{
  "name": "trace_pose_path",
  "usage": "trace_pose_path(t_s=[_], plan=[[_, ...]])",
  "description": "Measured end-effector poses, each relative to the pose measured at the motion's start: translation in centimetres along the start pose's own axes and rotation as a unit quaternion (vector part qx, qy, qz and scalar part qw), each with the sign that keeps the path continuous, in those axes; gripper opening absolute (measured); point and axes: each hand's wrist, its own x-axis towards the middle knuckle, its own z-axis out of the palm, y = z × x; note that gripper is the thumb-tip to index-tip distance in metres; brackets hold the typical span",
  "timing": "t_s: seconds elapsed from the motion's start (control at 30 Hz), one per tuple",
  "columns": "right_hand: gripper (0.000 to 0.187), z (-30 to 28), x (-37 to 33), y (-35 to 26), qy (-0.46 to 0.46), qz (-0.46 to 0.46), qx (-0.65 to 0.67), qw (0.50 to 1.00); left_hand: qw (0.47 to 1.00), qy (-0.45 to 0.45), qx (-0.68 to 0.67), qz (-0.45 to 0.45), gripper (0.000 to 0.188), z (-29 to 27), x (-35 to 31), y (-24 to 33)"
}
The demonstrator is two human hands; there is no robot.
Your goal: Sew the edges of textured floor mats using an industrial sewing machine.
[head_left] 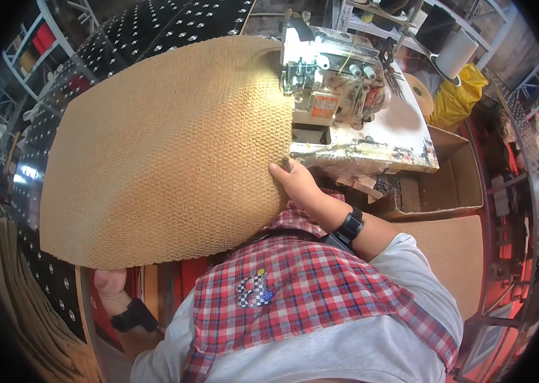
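A large tan woven mat [167, 147] with a nubby texture spreads before me, its right edge against an overlock sewing machine [339, 80] whose lamp lights the mat. My right hand [298, 185] is closed on the mat's near right edge, thumb on top and the other fingers out of sight. A small dark piece [286, 165] shows beside that thumb; I cannot make out its kind. Down at the near left edge, my left hand [111, 283] meets the mat from below. Its fingers are hidden under the mat, so their grip cannot be told.
Under the mat lies a black table [148, 29] dotted with shiny metal discs. A cardboard box [438, 207] stands right of the machine, near a yellow bag [461, 96] and a thread cone [454, 56]. Several folded tan mats [21, 306] hang at lower left; another tan mat [451, 252] lies right.
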Motion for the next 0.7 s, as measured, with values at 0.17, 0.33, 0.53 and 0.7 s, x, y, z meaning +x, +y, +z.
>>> trace_pose_path(t_s=[0.17,0.33,0.53,0.7], plan=[[0.026,-0.3,0.3,0.4,0.019,-0.009,-0.019,1.000,0.996,-0.006,-0.068,0.048,0.056,3.5,2.7,-2.5],[0.025,0.6,-1.2,-1.9,0.026,0.041,-0.076,0.996,0.963,0.032,0.268,0.022,0.044,6.4,3.5,-3.5],[0.024,-0.5,-0.2,-0.8,0.015,0.025,-0.037,0.999,0.897,-0.037,0.439,-0.034,0.039,12.4,8.4,-2.4],[0.022,-0.6,0.8,-0.5,0.017,-0.011,0.004,1.000,0.802,-0.005,0.598,-0.001,0.039,13.5,12.1,-1.9]])
